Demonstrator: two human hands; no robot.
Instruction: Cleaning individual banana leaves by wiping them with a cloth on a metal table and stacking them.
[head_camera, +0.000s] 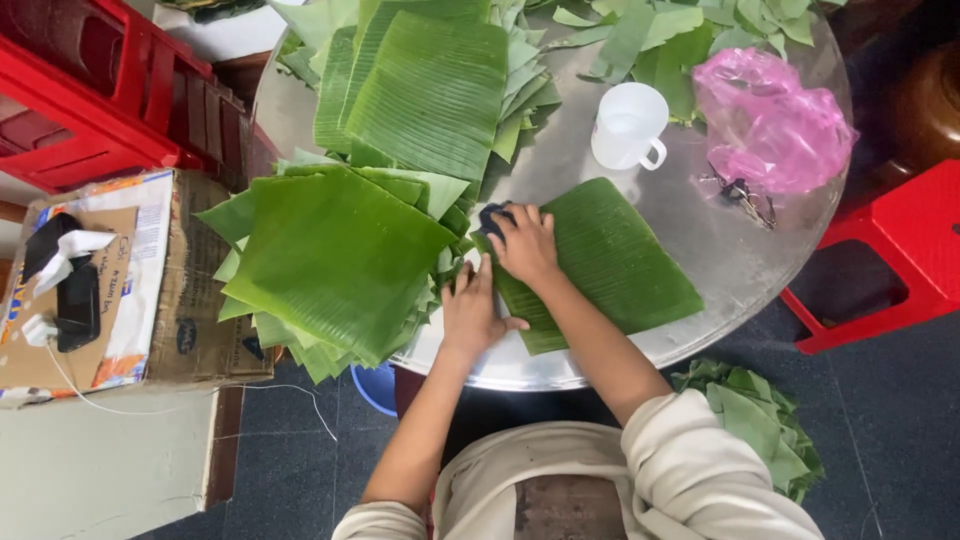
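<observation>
A single banana leaf piece (610, 260) lies flat on the round metal table (720, 250) in front of me. My right hand (525, 245) presses a dark cloth (492, 216) on the leaf's left corner. My left hand (470, 310) lies flat with fingers spread, holding down the leaf's near left edge. A thick stack of cut green leaves (335, 265) sits just left of my hands, overhanging the table edge.
Another leaf stack (425, 85) lies at the back, with leaf scraps (690, 35) beyond. A white mug (628, 125), a pink plastic bag (770, 120) and keys (745, 195) sit right. Cardboard box (130, 290) left, red stools (890, 260) around, leaf pile (760, 415) on floor.
</observation>
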